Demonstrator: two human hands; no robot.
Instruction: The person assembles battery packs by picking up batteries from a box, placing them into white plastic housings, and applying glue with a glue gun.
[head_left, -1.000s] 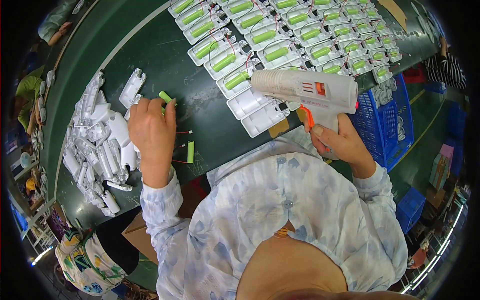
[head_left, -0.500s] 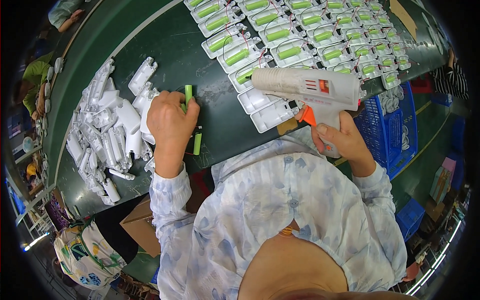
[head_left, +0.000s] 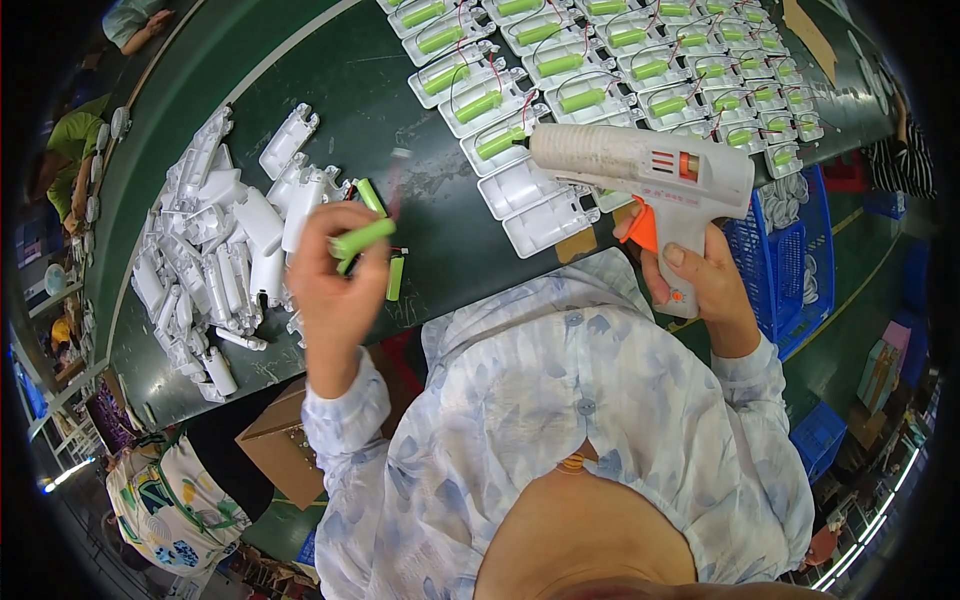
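My left hand (head_left: 330,300) pinches a light-green cylindrical battery (head_left: 365,237) between thumb and fingers, lifted a little off the dark green table. Beyond it lies another green battery (head_left: 370,196), and a third battery (head_left: 396,280) lies just right of the hand. In my right hand (head_left: 708,278) is a white hot glue gun (head_left: 645,165) with an orange trigger, its nozzle end pointing left. Below that nozzle end sit white plastic shells (head_left: 545,226) with no battery in them. Farther back, rows of white shells hold green batteries (head_left: 500,142) with thin red and black wires.
A heap of white plastic shell parts (head_left: 255,228) covers the table's left side. Blue crates (head_left: 750,240) stand right of the table, with white parts inside. Below its left edge is a cardboard box (head_left: 280,440). Other people (head_left: 75,150) are along the far left.
My left hand has picked up a battery and raised it, tilting it sideways. The glue gun in my right hand has moved slightly right and nearer.
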